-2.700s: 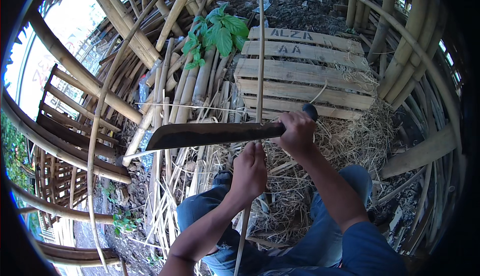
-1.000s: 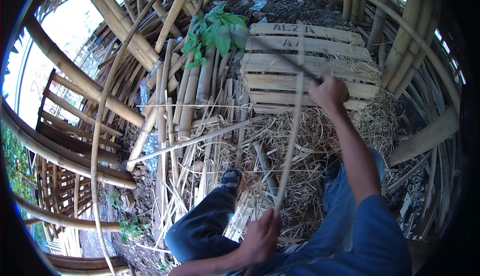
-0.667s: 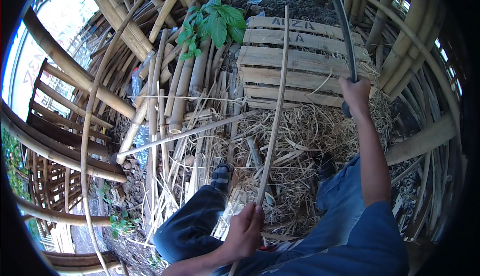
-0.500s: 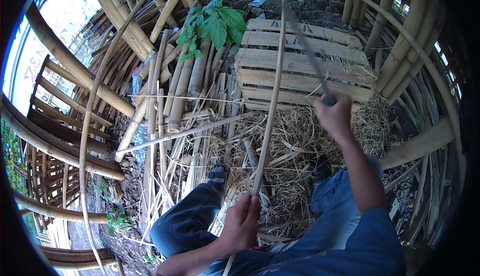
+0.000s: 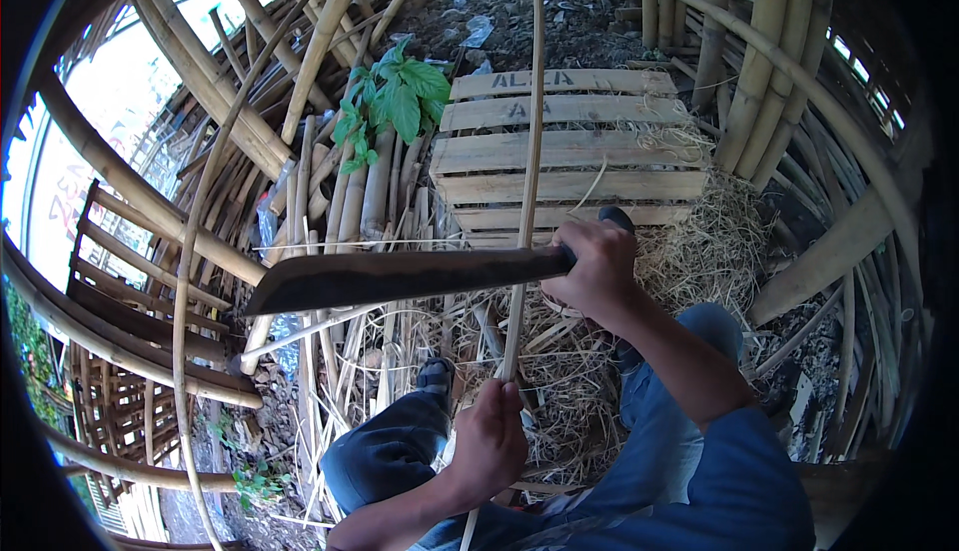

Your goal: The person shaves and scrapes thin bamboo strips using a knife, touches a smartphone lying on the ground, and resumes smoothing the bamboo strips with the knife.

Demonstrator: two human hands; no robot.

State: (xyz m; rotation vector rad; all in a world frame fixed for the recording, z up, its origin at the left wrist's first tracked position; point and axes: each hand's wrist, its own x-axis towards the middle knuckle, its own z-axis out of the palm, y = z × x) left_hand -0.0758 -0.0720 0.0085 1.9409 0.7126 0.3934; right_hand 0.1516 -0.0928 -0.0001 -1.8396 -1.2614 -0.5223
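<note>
Head view: R hand (image 5: pixel 597 269) was fisted on machete (image 5: pixel 400 276), blade level across thin bamboo strip (image 5: pixel 527 151); L hand (image 5: pixel 489 441) clamped strip low, upright over pallet (image 5: pixel 569 151). Best kept blade shallow, stroke away from L fingers.

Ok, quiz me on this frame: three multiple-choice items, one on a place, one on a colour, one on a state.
1. Where does the wooden pallet lie?
A. Ahead of the person, beyond the straw
B. On the person's lap
C. Hung on the bamboo poles

2. What colour are the trousers?
A. Red
B. Blue
C. White

3. How is the machete held?
A. Lying loose on the ground
B. Point down in the straw
C. Roughly level in the right hand, blade crossing the bamboo strip

Answers: 1 A, its slats sit past the straw toward the top of the view. 2 B, both knees show blue cloth. 3 C, the right hand grips the handle while the left hand grips the strip lower down.
</note>
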